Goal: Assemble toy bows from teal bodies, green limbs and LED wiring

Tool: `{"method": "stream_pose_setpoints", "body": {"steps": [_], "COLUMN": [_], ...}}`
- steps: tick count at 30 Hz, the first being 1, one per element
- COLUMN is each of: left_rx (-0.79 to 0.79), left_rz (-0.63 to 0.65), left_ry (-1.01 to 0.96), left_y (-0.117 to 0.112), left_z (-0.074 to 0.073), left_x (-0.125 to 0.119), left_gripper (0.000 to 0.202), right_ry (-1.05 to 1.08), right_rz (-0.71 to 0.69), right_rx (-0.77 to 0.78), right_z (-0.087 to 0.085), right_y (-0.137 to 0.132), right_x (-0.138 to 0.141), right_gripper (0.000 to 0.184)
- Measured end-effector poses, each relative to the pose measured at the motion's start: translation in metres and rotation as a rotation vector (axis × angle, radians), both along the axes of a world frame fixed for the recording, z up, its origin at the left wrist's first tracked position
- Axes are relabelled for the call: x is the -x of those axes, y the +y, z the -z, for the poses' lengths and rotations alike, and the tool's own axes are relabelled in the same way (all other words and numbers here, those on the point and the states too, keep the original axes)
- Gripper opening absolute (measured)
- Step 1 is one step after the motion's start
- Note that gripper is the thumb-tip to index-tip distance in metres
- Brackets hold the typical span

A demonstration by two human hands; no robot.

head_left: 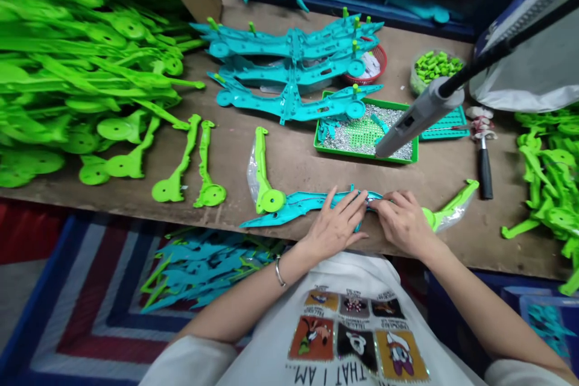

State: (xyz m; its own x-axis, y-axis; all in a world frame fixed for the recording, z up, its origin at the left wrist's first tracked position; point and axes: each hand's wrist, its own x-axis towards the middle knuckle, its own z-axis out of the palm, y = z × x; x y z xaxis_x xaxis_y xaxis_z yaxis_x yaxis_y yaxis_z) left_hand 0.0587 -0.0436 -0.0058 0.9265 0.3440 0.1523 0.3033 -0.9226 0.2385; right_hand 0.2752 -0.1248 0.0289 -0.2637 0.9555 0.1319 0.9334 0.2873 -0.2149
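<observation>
Near the table's front edge lies a long teal plastic part (294, 202), shaped like a toy bow body, with a green limb (260, 166) at its left end and another green limb (452, 204) at its right. My left hand (337, 220) rests flat across the teal part's middle, fingers stretched out. Close beside it, my right hand (404, 220) has its thumb and fingers pinched together at the part's centre. Whatever small thing sits in that pinch is hidden by the fingertips.
Several teal parts (289, 102) lie behind, near a green tray (366, 157) of small metal pieces. A grey powered screwdriver (407, 123) hangs over it. Green limbs (90, 84) are heaped left. A black-handled tool (485, 175) and more green limbs (554, 175) lie right.
</observation>
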Motion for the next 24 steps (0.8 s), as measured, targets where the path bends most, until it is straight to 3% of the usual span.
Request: {"method": "stream_pose_setpoints", "body": {"steps": [6, 9, 11, 14, 19, 22, 24], "left_rx": [0.019, 0.044, 0.071, 0.099, 0.075, 0.06, 0.069], "left_rz": [-0.033, -0.039, -0.044, -0.042, -0.014, -0.006, -0.011], "left_ry": [-0.031, -0.065, -0.078, -0.085, -0.093, -0.076, -0.069], "left_y": [0.0, -0.002, -0.003, -0.003, 0.0, 0.001, 0.0], "left_z": [0.0, 0.004, 0.006, 0.007, 0.003, 0.003, 0.004], "left_x": [-0.002, -0.002, -0.001, 0.0, -0.001, -0.001, -0.001], "left_gripper": [0.059, 0.054, 0.052, 0.05, 0.051, 0.05, 0.051], "right_ry": [0.161, 0.214, 0.204, 0.175, 0.183, 0.172, 0.135], "right_rz": [-0.038, -0.027, -0.015, -0.008, 0.222, 0.255, 0.242], "right_rx": [-0.004, -0.047, -0.065, -0.066, -0.212, -0.216, -0.195], "right_z": [-0.03, -0.047, -0.05, -0.037, 0.008, 0.02, 0.016], "right_y": [0.015, 0.043, 0.074, 0.138, 0.24, 0.267, 0.267], "right_x": [0.0, 0.022, 0.046, 0.085, 0.115, 0.119, 0.125], "right_gripper": [0.018, 0.021, 0.026, 0.035, 0.049, 0.051, 0.047]}}
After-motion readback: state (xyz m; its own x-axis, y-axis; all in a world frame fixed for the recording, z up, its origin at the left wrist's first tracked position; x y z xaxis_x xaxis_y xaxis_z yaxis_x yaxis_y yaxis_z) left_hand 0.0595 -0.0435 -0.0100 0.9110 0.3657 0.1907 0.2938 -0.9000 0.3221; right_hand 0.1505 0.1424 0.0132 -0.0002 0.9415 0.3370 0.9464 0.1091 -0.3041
